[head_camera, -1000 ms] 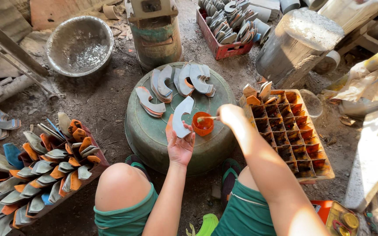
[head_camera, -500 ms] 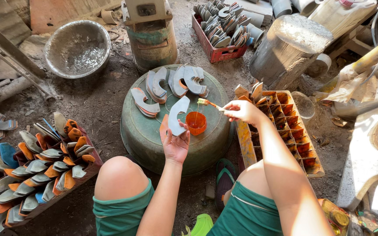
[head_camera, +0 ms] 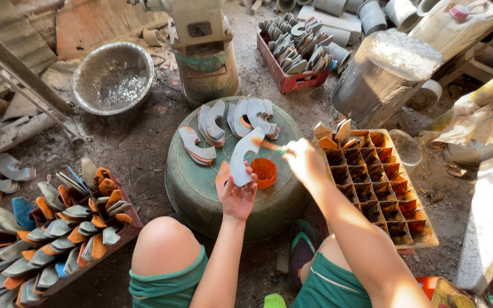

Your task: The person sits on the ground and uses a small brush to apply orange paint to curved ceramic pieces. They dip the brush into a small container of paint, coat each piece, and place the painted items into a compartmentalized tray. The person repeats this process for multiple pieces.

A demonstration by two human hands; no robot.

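Note:
My left hand (head_camera: 235, 194) grips a grey curved metal piece (head_camera: 242, 157) by its lower end, holding it upright over an overturned green tub (head_camera: 201, 188). My right hand (head_camera: 303, 159) holds a small brush (head_camera: 269, 145) whose orange tip touches the upper end of that piece. A small orange cup of paint (head_camera: 265, 172) stands on the tub just right of my left hand. Piles of similar grey pieces (head_camera: 232, 120), some with orange ends, lie on the far part of the tub.
A crate of orange-tipped pieces (head_camera: 69, 228) sits at lower left; a divided orange-stained tray (head_camera: 383, 182) is at right. A red crate of grey pieces (head_camera: 295, 51), a metal bowl (head_camera: 112, 77), a green machine base (head_camera: 203, 63) and a stone block (head_camera: 383, 74) stand beyond.
My right hand lifted the brush out of the orange cup and brought its tip up to the top end of the grey piece. My left hand kept hold of the piece.

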